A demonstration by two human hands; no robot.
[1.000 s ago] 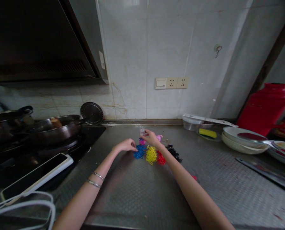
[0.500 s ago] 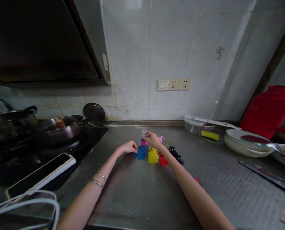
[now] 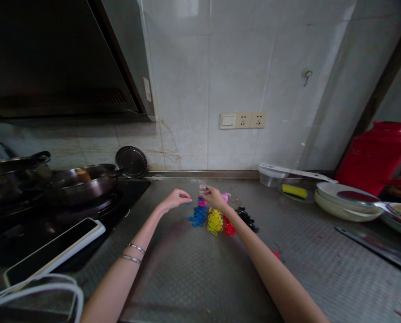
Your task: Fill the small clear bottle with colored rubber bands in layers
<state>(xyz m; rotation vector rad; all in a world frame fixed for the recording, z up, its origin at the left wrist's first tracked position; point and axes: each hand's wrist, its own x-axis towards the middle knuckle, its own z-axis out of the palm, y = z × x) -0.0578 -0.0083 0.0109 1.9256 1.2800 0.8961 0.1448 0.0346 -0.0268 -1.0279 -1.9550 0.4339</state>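
Note:
My left hand (image 3: 176,200) is raised off the counter, thumb and fingers pinched on a small blue rubber band (image 3: 188,203). Just to its right lies a pile of blue rubber bands (image 3: 198,216). Beside that are piles of yellow bands (image 3: 215,221), red bands (image 3: 229,226) and black bands (image 3: 247,219). My right hand (image 3: 213,197) closes round a small clear container (image 3: 202,186) behind the piles. Something pink and purple (image 3: 202,202) shows under the fingers; I cannot tell whether it is inside the container. A pink item (image 3: 226,196) lies beyond my right hand.
A phone-like device (image 3: 54,249) with a white cable (image 3: 62,282) lies at the left, near the stove and a pan (image 3: 85,181). To the right are a plastic tub (image 3: 271,177), a yellow sponge (image 3: 294,192), stacked bowls (image 3: 345,206), a knife (image 3: 372,246) and a red thermos (image 3: 375,154).
My left hand has lifted from the blue pile and moved up and left, a blue band between its fingertips. My right hand stays on the clear container.

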